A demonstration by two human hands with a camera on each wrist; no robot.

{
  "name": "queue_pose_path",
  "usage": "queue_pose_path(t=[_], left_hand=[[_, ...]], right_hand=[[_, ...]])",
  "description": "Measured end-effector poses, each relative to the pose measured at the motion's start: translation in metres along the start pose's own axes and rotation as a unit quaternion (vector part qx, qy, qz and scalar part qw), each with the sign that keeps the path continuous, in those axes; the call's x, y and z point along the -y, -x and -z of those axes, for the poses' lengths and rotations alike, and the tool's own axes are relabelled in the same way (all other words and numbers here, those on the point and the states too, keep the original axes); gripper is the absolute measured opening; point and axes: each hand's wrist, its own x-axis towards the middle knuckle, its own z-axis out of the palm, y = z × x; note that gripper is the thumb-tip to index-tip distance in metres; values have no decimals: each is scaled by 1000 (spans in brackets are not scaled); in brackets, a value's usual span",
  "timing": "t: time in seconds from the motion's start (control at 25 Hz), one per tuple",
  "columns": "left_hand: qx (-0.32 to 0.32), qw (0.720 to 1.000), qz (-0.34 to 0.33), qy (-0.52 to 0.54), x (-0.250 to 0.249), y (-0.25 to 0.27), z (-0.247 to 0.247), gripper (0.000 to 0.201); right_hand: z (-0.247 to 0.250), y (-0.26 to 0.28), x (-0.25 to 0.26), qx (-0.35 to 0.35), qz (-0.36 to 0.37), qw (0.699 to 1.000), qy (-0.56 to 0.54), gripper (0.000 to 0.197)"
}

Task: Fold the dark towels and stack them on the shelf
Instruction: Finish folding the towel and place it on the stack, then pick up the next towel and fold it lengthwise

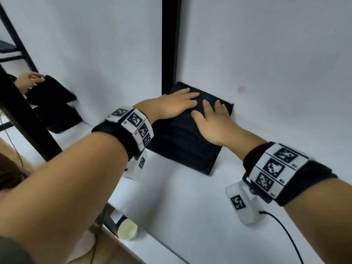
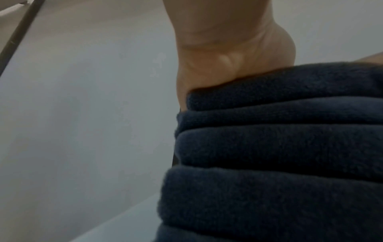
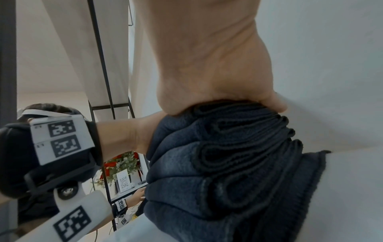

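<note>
The stack of folded dark towels sits on the white shelf, its far end pushed into the corner by the black post, probably so wall and post keep its edges square. The left hand and right hand both lie flat on the top towel, fingers straight, each grip released and grasping nothing; they seem to press the layers down to level the stack. The wrist views show several folded layers under the palms.

Seemingly navy towels, white shelf
</note>
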Motion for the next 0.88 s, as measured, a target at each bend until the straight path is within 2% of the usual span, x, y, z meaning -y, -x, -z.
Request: queue_pose_path(t=[0.48, 0.68, 0.76, 0.88], left_hand=[[-54, 998, 4, 39, 11, -12, -10, 54], [-94, 994, 5, 51, 9, -1, -16, 54], [-96, 995, 20, 11, 11, 5, -18, 55], [-87, 982, 86, -141, -3, 13, -17, 56]], right_hand=[[-7, -9, -4, -20, -5, 1000, -19, 70], [-6, 7, -7, -24, 33, 998, -56, 69], [-7, 32, -18, -13, 71, 995, -75, 70], [-1, 99, -72, 23, 113, 993, -37, 62]])
